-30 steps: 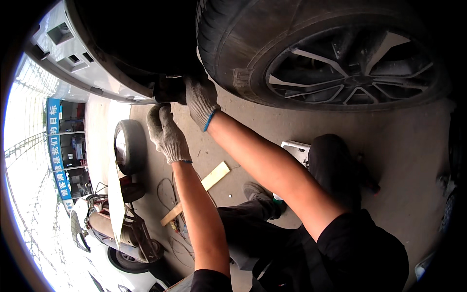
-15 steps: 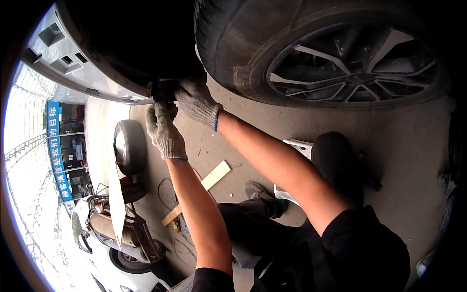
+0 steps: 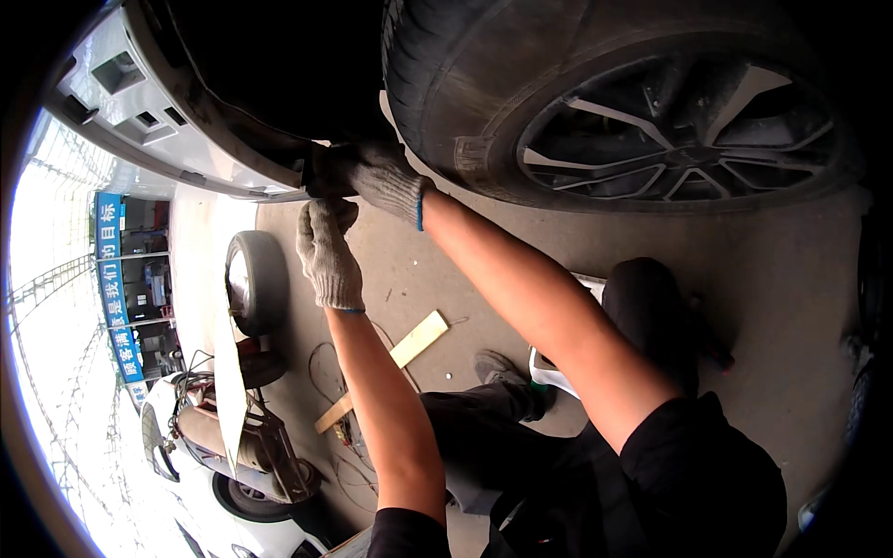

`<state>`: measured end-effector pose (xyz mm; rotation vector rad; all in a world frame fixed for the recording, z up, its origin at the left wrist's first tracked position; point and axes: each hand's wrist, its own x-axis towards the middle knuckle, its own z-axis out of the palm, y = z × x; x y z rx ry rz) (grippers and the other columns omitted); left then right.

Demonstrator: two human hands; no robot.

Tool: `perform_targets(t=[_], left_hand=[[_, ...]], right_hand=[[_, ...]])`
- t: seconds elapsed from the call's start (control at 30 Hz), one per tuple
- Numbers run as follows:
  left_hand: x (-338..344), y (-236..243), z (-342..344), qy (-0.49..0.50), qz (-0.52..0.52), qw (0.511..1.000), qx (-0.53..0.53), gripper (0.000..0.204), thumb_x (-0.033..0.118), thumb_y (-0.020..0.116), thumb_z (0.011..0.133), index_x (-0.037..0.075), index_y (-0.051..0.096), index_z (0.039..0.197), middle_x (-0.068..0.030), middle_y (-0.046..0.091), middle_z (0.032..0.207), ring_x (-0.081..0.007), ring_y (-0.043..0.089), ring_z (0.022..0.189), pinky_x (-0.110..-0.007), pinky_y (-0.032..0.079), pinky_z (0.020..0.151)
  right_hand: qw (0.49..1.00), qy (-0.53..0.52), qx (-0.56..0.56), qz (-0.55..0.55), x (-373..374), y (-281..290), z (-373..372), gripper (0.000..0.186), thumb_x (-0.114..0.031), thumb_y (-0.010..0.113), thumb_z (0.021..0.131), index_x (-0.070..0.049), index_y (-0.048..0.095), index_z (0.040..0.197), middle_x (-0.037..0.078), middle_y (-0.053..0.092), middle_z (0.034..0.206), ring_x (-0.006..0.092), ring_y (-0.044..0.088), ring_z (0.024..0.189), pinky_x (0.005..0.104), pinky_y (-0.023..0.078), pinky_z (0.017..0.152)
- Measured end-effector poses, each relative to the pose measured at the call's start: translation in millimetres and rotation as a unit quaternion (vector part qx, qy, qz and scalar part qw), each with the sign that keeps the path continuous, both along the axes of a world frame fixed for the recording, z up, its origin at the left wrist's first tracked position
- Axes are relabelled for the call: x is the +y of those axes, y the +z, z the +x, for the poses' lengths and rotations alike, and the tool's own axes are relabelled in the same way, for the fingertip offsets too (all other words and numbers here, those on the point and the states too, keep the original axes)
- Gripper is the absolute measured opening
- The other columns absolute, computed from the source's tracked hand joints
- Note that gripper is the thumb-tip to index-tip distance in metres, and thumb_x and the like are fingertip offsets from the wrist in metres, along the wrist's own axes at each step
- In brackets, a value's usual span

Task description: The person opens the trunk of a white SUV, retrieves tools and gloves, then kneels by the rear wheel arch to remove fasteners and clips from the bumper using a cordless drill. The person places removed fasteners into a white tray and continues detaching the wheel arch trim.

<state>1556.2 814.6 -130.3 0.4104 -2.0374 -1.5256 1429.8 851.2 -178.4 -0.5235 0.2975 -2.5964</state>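
Observation:
A white car bumper [image 3: 209, 149] curves down from the upper left and ends at a dark corner beside the wheel arch. At that corner my left hand [image 3: 329, 256], in a grey knitted glove, is closed with its fingers curled upward just under the lower edge. Whatever it pinches is too dark to make out. My right hand [image 3: 389, 184], gloved alike with a blue cuff, reaches into the shadow behind the bumper's end; its fingertips are hidden. Close to its right stands the car tyre [image 3: 442, 121] with a spoked alloy rim [image 3: 684, 153].
On the concrete floor lie a wooden strip [image 3: 420, 341] and tangled cables [image 3: 321, 363]. A loose tyre [image 3: 260, 284] stands at the left, near a machine with a tan tank [image 3: 209, 430] and a white car [image 3: 205, 507]. My knee [image 3: 642, 288] is bent below the wheel.
The whole view has shifted slightly, so everything sits a little further right. Both hands keep to the bumper's corner, with the left fingers curled much as before.

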Motion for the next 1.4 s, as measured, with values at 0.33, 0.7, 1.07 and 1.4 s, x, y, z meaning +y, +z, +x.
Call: perform_targets(t=[0.33, 0.7, 1.07, 1.4], left_hand=[[-2.2, 0.1, -0.6, 0.001, 0.009, 1.000, -0.005, 0.034, 0.034, 0.059, 0.099, 0.001, 0.063, 0.094, -0.0055, 0.065, 0.081, -0.0137, 0.062, 0.076, -0.030, 0.051, 0.081], [-2.5, -1.7, -7.7, -0.022, 0.038, 0.999, 0.024, 0.035, 0.030, 0.061, 0.098, -0.002, 0.062, 0.111, -0.0074, 0.067, 0.092, -0.0150, 0.065, 0.082, -0.030, 0.053, 0.082], [15.0, -7.7, -23.8, -0.011, 0.058, 0.996, 0.069, 0.025, 0.024, 0.058, 0.099, 0.000, 0.060, 0.104, -0.0057, 0.065, 0.096, -0.0131, 0.060, 0.090, -0.029, 0.049, 0.086], [12.7, -5.0, -19.4, 0.009, 0.001, 1.000, 0.021, 0.020, 0.019, 0.061, 0.097, 0.001, 0.058, 0.103, -0.0080, 0.064, 0.096, -0.0170, 0.063, 0.091, -0.031, 0.052, 0.086]], right_hand=[[0.886, 0.375, -0.142, -0.234, 1.6, -9.5, -16.7, 0.033, -0.023, 0.047, 0.102, 0.003, 0.045, 0.124, 0.014, 0.053, 0.122, 0.0207, 0.054, 0.111, 0.0359, 0.045, 0.101], [0.944, -0.125, 0.145, 0.270, 2.1, -20.7, -0.3, 0.023, -0.026, 0.063, 0.094, -0.004, 0.066, 0.097, 0.002, 0.067, 0.092, 0.0110, 0.062, 0.084, 0.0258, 0.051, 0.079], [0.919, -0.179, 0.149, 0.318, 16.5, -15.9, 9.1, 0.019, -0.017, 0.063, 0.093, -0.003, 0.064, 0.107, 0.007, 0.068, 0.096, 0.0136, 0.062, 0.093, 0.0299, 0.051, 0.080], [0.705, -0.322, 0.294, 0.559, 81.5, -11.2, 69.5, 0.018, -0.011, 0.057, 0.084, -0.005, 0.058, 0.101, 0.020, 0.065, 0.077, 0.0376, 0.065, 0.070, 0.0483, 0.051, 0.063]])
